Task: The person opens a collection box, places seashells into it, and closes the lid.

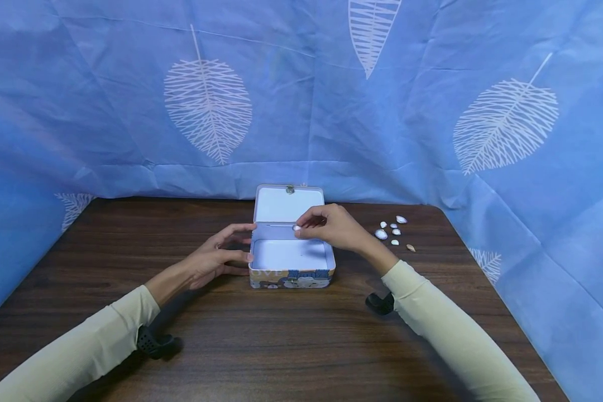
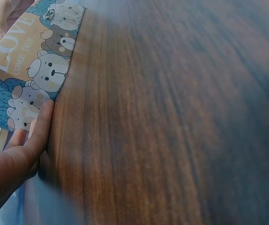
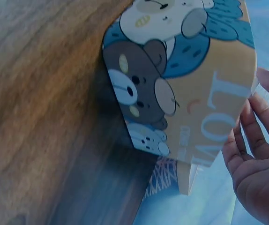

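A tin box with a bear print and LOVE lettering stands on the table, its lid raised at the back and its white interior exposed. My left hand rests against the box's left side, fingers spread and fairly straight; the left wrist view shows a finger along the printed side. Over the box's rear half, my right hand pinches a small whitish seashell between thumb and fingertips. In the right wrist view, that hand appears beyond the printed box wall, its held shell hidden.
Several small seashells, mostly white and purplish with one brownish, lie scattered on the table right of the box. The dark wooden table extends to a blue curtain with white leaf prints behind and at both sides.
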A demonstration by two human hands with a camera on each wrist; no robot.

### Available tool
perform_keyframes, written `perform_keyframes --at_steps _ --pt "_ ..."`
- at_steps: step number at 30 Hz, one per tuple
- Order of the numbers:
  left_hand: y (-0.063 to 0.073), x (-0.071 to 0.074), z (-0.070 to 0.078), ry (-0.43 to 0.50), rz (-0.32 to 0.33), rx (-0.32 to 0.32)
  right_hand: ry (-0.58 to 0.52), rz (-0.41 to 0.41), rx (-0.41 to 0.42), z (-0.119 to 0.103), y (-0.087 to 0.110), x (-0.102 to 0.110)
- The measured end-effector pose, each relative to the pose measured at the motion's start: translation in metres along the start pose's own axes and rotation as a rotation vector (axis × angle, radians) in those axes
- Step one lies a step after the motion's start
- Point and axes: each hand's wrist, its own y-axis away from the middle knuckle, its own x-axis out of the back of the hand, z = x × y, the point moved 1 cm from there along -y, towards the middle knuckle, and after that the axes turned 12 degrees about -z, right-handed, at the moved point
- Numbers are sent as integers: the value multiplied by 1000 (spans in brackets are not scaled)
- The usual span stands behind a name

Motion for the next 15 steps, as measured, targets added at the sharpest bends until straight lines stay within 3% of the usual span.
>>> perform_keyframes --at_steps 15 --pt "0 0 1 19 -17 7 77 -48 15 -10 -9 -19"
